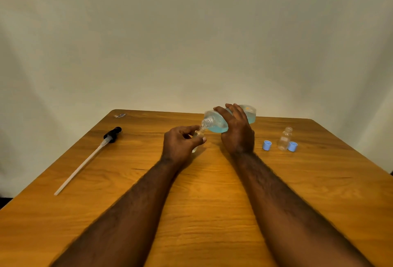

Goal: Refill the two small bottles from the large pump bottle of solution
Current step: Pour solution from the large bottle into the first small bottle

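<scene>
Gripping big bottle (217, 126) round its middle with right hand (237, 132), tipped mouth-down over small bottle (200, 133) pinched in left hand (180, 145), at mid-bench (212, 203). Likely heavy, sloshing, slick: hold wide. Light, tippy: pinch below neck, keep upright.

right hand (237, 132): large bottle (214, 123) tilted | left hand (180, 145): small bottle (200, 133) held

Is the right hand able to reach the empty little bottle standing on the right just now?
Probably not yet: the right hand grips the tilted large bottle. The path to the empty bottle looks free, bar a blue cap on the way.
</scene>
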